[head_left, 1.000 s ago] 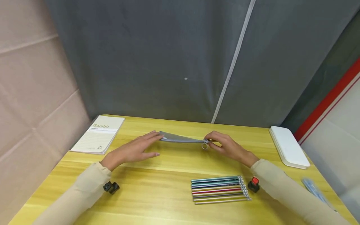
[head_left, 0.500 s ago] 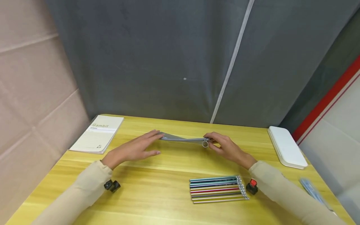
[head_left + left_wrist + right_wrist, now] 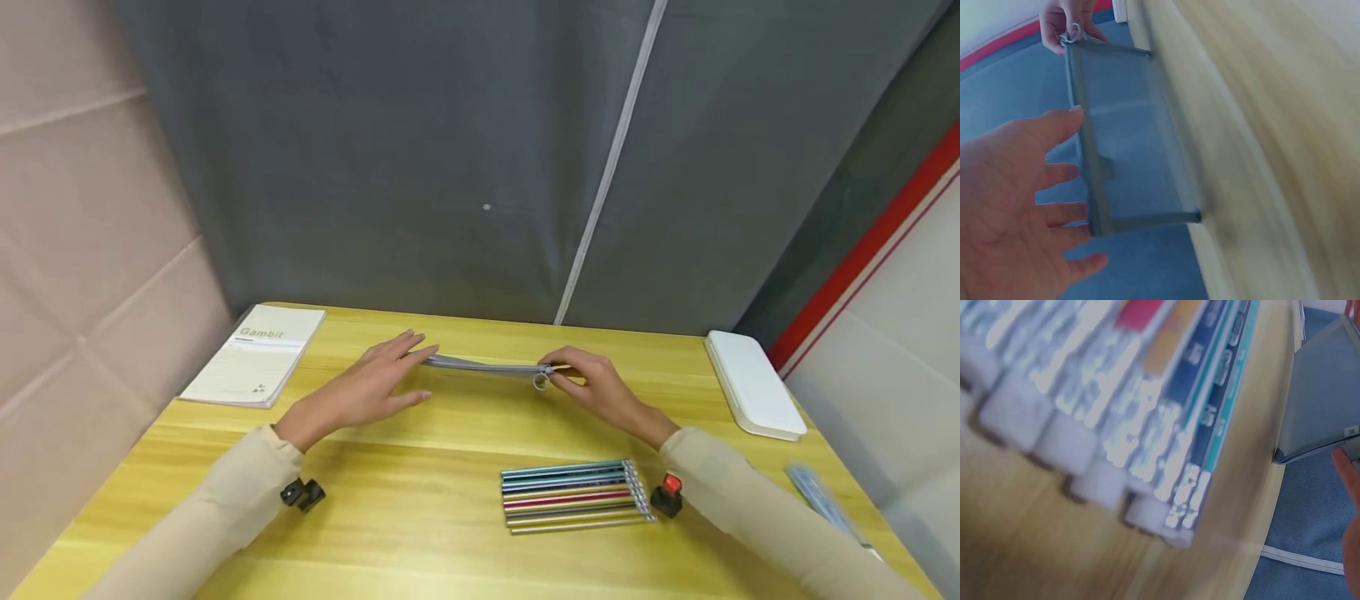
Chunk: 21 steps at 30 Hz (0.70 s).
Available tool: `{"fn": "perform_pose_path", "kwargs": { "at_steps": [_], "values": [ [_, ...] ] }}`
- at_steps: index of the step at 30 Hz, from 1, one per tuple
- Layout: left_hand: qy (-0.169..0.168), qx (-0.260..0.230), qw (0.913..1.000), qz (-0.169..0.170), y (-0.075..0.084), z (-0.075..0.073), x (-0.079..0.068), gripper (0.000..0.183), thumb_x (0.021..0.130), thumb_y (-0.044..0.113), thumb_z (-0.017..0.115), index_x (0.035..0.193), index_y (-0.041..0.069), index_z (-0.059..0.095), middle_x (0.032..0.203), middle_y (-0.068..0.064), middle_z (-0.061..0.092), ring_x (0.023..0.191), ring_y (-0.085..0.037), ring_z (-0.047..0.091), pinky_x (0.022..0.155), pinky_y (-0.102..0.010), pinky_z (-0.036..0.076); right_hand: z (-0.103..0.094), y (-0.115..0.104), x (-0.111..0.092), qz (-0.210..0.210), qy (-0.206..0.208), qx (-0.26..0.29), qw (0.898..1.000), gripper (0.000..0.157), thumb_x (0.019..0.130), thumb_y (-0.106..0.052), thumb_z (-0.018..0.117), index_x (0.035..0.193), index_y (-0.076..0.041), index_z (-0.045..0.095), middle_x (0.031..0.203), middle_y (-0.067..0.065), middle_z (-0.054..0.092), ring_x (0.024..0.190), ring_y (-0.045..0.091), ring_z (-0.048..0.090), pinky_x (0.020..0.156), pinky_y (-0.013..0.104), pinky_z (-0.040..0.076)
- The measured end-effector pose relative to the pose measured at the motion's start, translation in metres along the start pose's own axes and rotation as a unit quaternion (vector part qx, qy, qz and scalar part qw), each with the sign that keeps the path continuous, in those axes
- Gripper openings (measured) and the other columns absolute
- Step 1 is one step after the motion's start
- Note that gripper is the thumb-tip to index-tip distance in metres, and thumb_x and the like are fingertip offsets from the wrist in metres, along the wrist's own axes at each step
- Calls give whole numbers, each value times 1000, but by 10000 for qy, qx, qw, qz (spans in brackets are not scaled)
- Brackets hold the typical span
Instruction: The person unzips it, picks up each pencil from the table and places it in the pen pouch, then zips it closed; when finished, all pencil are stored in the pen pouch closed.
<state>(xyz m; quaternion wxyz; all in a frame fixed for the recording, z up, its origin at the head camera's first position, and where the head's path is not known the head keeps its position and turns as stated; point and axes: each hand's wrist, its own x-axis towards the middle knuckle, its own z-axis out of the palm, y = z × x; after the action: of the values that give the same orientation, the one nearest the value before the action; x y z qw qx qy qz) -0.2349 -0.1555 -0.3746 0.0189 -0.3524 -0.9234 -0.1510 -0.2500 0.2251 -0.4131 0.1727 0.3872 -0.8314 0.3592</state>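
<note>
A grey translucent zip pouch (image 3: 491, 367) stands on edge at the back of the table, zip side up. In the left wrist view the clear face of the pouch (image 3: 1138, 137) shows, with its lower edge at the wood. My right hand (image 3: 600, 392) pinches its right top corner, beside the metal ring (image 3: 541, 382) at the zip's end. At the other end my left hand (image 3: 360, 390) has its fingers spread and fairly straight, fingertips right at the zip edge. Nearer me lies a row of several foil-ended pencils (image 3: 573, 497), large and blurred in the right wrist view.
A notebook (image 3: 255, 357) marked Gambit lies at the back left. On the right are a white case (image 3: 753, 385) and a blurred bluish clear item (image 3: 825, 504). Behind the table (image 3: 405, 500) hangs a dark grey curtain (image 3: 420, 167).
The pouch now shows mostly its zip edge in the head view, where more of its face showed earlier. My left fingers have spread and lifted slightly. My right hand keeps its pinch.
</note>
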Motion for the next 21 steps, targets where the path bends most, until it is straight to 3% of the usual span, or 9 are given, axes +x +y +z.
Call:
{"fn": "perform_pose_path", "kwargs": {
  "at_steps": [4,7,14,17,21],
  "values": [
    [456,84,9989,99,15,-1,10,66,98,38,65,155,14,41,163,-18,33,154,-38,25,120,-63,26,-1,-1,1,249,138,275,9992,25,90,3,72,112,-9,72,109,6,73,100,11,70,83,32,61],
    [968,41,9946,377,30,1,18,62,96,34,69,151,13,48,159,-16,41,150,-35,34,118,-60,32,-1,-1,2,465,193,482,9976,25,90,3,71,112,-8,72,109,7,72,101,7,69,85,28,60],
    [2314,-496,9654,1096,64,15,42,42,89,21,79,128,9,68,125,-6,67,119,-21,62,98,-37,55,-5,-1,2,737,211,558,9955,22,90,5,70,111,-3,72,109,13,73,99,17,71,84,30,61],
    [2478,-691,9586,1218,76,24,53,32,87,17,80,117,8,73,108,-3,71,103,-17,65,87,-31,57,-7,-4,3,812,261,520,9950,22,88,10,69,109,3,71,107,18,72,98,24,72,82,37,61],
    [2401,-896,9596,1161,92,39,67,25,86,13,81,109,7,75,99,-3,72,92,-17,66,80,-28,56,-12,-13,6,775,198,635,9948,21,89,9,69,110,5,70,108,20,72,99,25,72,82,40,61]
  ]
}}
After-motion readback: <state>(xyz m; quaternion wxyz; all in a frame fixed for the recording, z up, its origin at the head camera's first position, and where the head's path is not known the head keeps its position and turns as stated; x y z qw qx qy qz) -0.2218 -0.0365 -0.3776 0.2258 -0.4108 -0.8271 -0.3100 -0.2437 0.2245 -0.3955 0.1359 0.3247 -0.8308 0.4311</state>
